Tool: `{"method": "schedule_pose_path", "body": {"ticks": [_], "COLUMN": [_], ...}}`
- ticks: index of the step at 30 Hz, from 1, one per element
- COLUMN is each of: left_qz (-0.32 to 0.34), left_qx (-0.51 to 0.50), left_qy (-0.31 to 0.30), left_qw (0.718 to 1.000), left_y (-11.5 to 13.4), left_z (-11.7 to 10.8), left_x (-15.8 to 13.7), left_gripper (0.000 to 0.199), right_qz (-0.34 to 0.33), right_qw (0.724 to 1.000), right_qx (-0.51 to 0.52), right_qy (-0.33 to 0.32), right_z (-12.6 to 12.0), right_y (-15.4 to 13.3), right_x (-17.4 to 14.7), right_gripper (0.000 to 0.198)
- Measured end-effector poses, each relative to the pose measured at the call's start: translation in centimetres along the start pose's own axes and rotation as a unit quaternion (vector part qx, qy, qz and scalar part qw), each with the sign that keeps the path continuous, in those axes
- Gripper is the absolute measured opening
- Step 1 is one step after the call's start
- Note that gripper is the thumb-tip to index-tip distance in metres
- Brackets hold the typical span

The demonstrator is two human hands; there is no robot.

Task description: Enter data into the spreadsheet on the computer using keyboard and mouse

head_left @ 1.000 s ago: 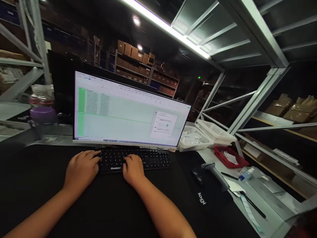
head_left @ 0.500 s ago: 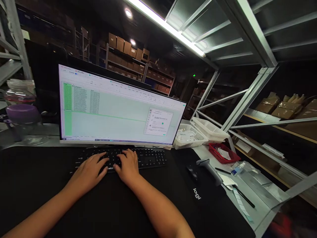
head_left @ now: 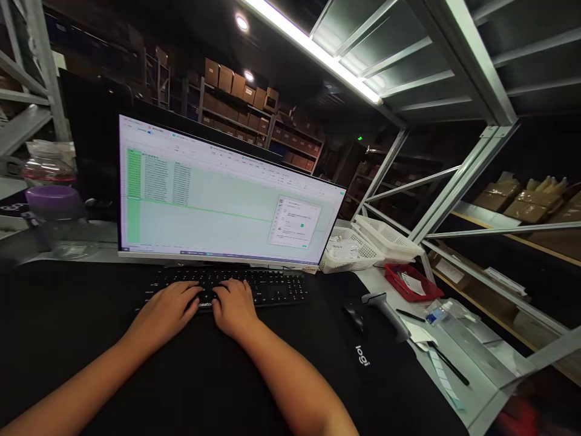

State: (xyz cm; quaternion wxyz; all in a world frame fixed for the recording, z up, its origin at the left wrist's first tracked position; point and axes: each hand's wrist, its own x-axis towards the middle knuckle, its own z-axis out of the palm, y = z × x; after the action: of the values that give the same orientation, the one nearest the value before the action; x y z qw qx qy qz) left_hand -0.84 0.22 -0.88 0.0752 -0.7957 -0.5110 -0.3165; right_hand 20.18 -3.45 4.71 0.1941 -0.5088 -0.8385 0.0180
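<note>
So yeah, the keyboard (head_left: pixel 270 289) was right under my fingertips, around the middle of the frame and a touch left of it. Its long axis ran crosswise, left to right and almost level, just below the monitor (head_left: pixel 218 209). Honestly, neither hand was nearer: my left hand (head_left: pixel 166 309) came in at a slant from the lower left and lay over the left part of the keys, while my right hand (head_left: pixel 233 307) was just beside it, over the middle, with the number pad end bare to the right. Left fingers were loosely bent and a bit apart, thumb out to the side; right fingers were curled and closer together. Nothing pinched in either one, and I can't tell if any key was actually pushed down. The mouse (head_left: pixel 353 318) was well off to the right, on the black mat (head_left: pixel 195 381), nearer my right hand than my left, with the grey scanner (head_left: pixel 389 316) just beyond it toward the right of the frame.
</note>
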Motion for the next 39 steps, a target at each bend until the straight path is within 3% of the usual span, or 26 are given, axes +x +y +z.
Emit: {"method": "schedule_pose_path", "body": {"ticks": [7,13,19,30,39], "left_qz": [-0.079,-0.175,-0.14,-0.072,-0.178], "left_qx": [-0.005,0.009,-0.013,0.005,-0.006], "left_qy": [0.011,0.06,0.063,0.03,0.052], "left_qw": [0.997,0.983,0.988,0.997,0.983], "left_y": [0.5,0.4,1.0,1.5,0.1], "left_z": [-2.4,-3.6,-3.0,-1.8,-3.8], "left_x": [0.0,-0.1,0.0,0.0,0.0], "left_gripper": [0.043,0.049,0.039,0.046,0.042], "right_qz": [-0.088,0.063,0.065,0.057,0.054], "right_qw": [0.995,0.995,0.996,0.997,0.994], "right_qx": [-0.036,-0.031,-0.018,-0.005,0.029], "right_qy": [-0.002,0.07,0.062,0.059,0.087], "right_z": [-0.2,-0.2,-0.3,0.2,0.6], "right_y": [-0.1,-0.2,-0.6,-0.4,-0.2], "right_x": [0.2,0.2,0.0,0.0,0.1], "right_gripper": [0.033,0.027,0.028,0.03,0.057]}}
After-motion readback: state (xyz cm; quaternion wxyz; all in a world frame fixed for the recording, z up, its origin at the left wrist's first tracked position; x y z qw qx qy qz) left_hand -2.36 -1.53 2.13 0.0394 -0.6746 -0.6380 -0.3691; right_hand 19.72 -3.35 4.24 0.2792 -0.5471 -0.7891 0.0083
